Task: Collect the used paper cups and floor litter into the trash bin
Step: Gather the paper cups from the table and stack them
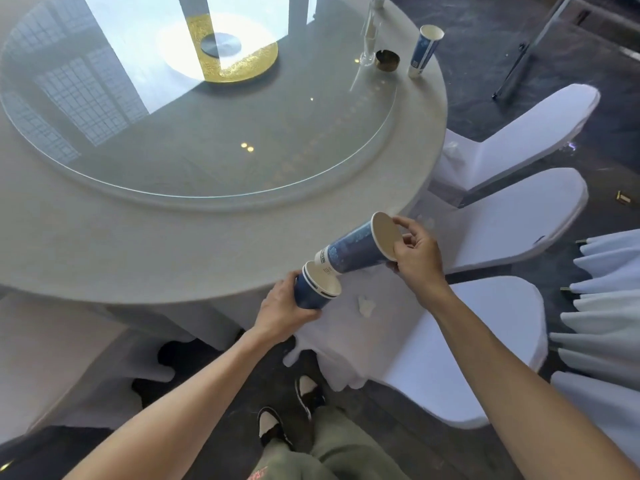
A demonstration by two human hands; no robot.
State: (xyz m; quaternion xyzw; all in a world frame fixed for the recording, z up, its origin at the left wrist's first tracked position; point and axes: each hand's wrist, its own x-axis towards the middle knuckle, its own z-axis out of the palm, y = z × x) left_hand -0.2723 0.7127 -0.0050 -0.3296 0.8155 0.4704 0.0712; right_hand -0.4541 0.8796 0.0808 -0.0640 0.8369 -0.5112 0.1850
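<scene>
My left hand (284, 308) grips a short stack of blue paper cups (313, 289), mouth tilted up to the right. My right hand (417, 254) holds another blue paper cup (356, 249) by its rim, tipped on its side, its base touching the mouth of the stack. Both are just off the near edge of the round table (138, 258). A third blue-and-white cup (424, 50) stands at the table's far right edge. A crumpled white scrap (366, 305) lies on the chair seat below the cups. No trash bin is in view.
A glass turntable (194, 126) covers the table's middle. A dark ashtray (387, 59) and a clear glass piece (369, 46) stand near the far cup. White-covered chairs (512, 216) crowd the right side. A small gold item (623, 197) lies on the dark floor.
</scene>
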